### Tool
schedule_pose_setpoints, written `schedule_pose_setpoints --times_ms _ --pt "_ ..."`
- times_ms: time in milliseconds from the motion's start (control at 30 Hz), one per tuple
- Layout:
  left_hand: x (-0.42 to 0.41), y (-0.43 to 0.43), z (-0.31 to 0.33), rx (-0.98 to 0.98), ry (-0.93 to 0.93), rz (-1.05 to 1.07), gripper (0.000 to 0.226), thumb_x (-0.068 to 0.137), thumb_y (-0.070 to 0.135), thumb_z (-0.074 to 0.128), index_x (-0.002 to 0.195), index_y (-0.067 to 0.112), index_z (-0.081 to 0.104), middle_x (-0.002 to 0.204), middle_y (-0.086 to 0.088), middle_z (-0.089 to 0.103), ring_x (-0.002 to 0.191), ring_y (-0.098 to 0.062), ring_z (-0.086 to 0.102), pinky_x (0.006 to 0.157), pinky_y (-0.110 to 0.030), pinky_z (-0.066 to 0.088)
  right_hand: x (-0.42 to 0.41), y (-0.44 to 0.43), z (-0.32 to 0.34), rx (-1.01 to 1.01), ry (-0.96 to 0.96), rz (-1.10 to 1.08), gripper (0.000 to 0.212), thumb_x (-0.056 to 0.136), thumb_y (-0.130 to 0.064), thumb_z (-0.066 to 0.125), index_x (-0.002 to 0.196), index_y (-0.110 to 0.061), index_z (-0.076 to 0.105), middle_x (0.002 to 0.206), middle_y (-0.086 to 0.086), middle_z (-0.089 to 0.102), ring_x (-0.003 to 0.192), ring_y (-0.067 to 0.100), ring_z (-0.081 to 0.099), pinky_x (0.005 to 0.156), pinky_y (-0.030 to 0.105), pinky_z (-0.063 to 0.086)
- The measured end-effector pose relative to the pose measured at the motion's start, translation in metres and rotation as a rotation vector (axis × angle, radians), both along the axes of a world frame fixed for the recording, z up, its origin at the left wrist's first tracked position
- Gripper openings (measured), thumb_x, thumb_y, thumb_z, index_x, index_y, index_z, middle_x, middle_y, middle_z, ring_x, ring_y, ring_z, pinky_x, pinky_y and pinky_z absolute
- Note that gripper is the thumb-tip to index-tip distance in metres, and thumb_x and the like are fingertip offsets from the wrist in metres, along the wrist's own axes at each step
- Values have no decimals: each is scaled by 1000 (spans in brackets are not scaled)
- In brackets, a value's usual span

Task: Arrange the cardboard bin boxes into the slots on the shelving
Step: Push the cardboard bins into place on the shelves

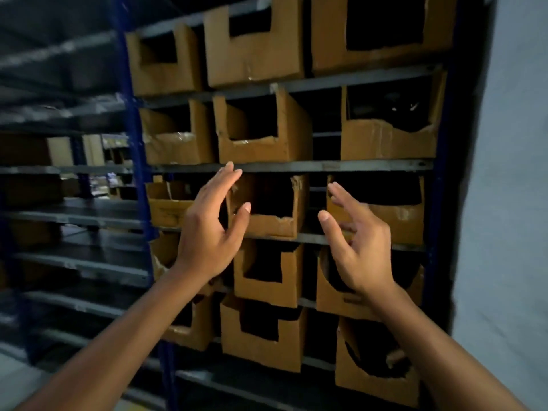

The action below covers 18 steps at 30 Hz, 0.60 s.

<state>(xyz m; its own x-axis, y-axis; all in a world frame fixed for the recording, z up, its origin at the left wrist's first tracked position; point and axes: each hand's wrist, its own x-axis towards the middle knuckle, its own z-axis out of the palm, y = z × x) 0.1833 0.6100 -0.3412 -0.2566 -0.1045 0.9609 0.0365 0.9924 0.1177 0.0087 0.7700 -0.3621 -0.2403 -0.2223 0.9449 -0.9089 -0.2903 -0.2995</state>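
Note:
Brown cardboard bin boxes with cut-out fronts fill a blue-framed shelving unit [135,137] with grey shelves. On the middle shelf a worn bin box [269,223] sits between my two hands. My left hand [207,232] is raised in front of that box's left edge, fingers spread, holding nothing. My right hand [360,247] is raised to the box's right, fingers apart and empty, partly covering a wider bin box [400,221]. Neither hand visibly touches a box. A narrow dark gap [315,203] separates the two boxes.
Another rack of grey shelves [74,209] stands at left, dim and blurred. A pale wall [510,173] borders the unit on the right. More bin boxes sit on the rows above [255,54] and below [261,336]; one upper right box [385,137] has a torn front.

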Motion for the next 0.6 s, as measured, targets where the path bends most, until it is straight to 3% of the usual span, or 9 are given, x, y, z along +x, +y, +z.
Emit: schedule_pose_setpoints --times_ms 167,300,600 --pt "44 -32 72 -227 22 232 51 96 26 53 140 1 48 149 -16 44 142 -22 39 114 -38 38 21 -37 68 -64 196 36 53 95 -44 51 140 -16 50 141 4 54 125 10 53 86 31 57" --pt "84 -75 130 -404 -4 449 51 95 31 49 139 3 50 151 -15 42 143 -24 37 115 -32 34 40 -91 125 -117 368 -52 53 96 -44 49 140 -15 51 140 6 55 123 16 55 81 42 58" --pt "155 -198 218 -517 -22 704 57 94 41 39 139 8 50 152 -14 41 143 -25 35 108 -47 43 91 -215 235 -218 593 -322 50 94 -38 47 138 -14 53 143 7 52 123 21 53 87 32 50"
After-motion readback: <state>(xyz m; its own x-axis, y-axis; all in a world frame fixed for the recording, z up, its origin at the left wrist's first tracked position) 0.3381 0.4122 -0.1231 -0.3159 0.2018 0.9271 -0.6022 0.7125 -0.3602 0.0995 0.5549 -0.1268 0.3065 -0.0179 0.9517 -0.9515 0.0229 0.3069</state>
